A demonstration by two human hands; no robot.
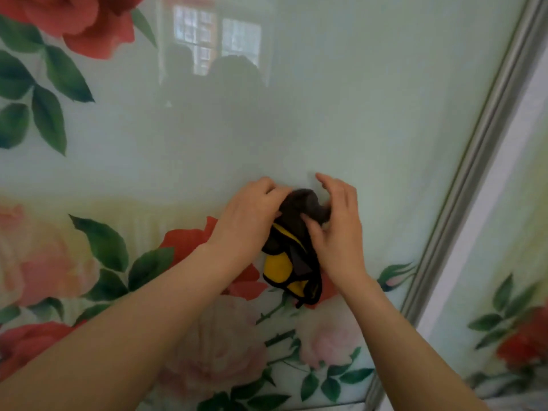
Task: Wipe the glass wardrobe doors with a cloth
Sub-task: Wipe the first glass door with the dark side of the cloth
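A glass wardrobe door [341, 120] printed with roses and green leaves fills the view. In front of its lower middle a bunched dark brown cloth [299, 215] with a yellow, black-edged part hangs between my hands. My left hand [252, 215] grips the cloth's upper left, fingers curled over it. Thumb and fingers of my right hand [338, 223] pinch the cloth's right side, the index finger raised. Whether the cloth touches the glass I cannot tell.
A grey metal frame [480, 161] runs diagonally down the door's right edge. Beyond it is a second flowered glass door [522, 292]. The glass reflects a window [216, 40] and dark shapes.
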